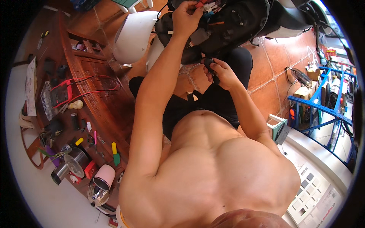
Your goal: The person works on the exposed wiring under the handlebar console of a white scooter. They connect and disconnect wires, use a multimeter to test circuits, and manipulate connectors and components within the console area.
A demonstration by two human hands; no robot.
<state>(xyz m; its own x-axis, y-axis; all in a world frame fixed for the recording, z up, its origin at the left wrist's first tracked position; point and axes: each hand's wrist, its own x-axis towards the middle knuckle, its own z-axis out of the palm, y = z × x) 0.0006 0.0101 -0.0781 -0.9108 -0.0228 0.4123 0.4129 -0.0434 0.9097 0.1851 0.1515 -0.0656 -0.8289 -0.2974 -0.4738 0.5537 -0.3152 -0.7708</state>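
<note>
At the top of the view, the black underbody of a scooter (228, 31) lies exposed, with bundled wires and coloured connectors (212, 8) at its upper edge. My left hand (188, 14) reaches over it, thumb and finger closed on a red connector (200, 4). Lower and to the right, above my thigh, my right hand (221, 72) grips a small black device (210, 64), probably a key fob; part of it is hidden by my fingers. A grey module (199, 37) rests in the scooter body between my hands.
White scooter panels (132, 37) stand left of the body. A carved wooden table (94, 94) at left holds a red-edged multimeter (61, 94), screwdrivers, a pink cup (105, 175) and a kettle. On the right are a blue metal rack (316, 107) and a small fan (300, 77).
</note>
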